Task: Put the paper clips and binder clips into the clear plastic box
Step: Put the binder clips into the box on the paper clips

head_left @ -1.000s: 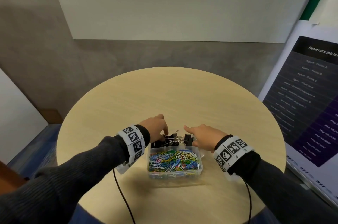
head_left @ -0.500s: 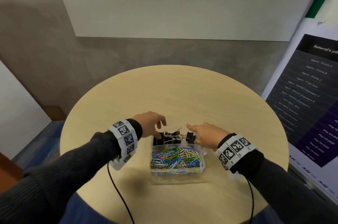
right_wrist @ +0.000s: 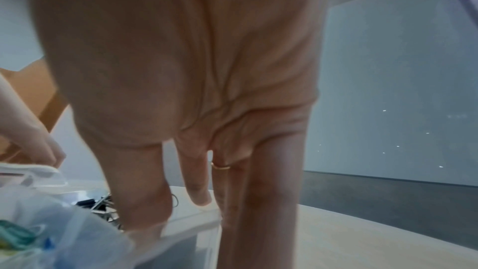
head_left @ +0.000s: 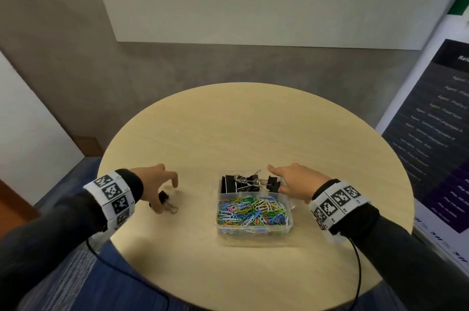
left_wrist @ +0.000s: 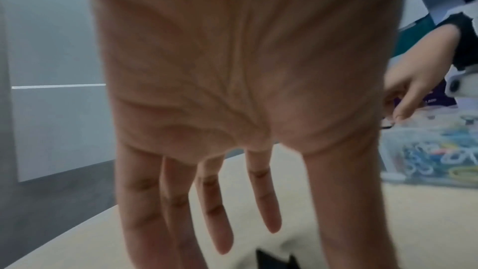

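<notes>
Box: one clear plastic box on the round table, two compartments.
Near compartment: coloured paper clips, too many to count.
Far compartment: black binder clips, several, exact count unclear.
Loose clip: one binder clip on the table, left of the box and apart from it.
Left hand: above the loose clip, fingers spread and hanging down, nothing held.
Right hand: fingers extended, resting at the box's far right corner, thumb inside the wall.
</notes>
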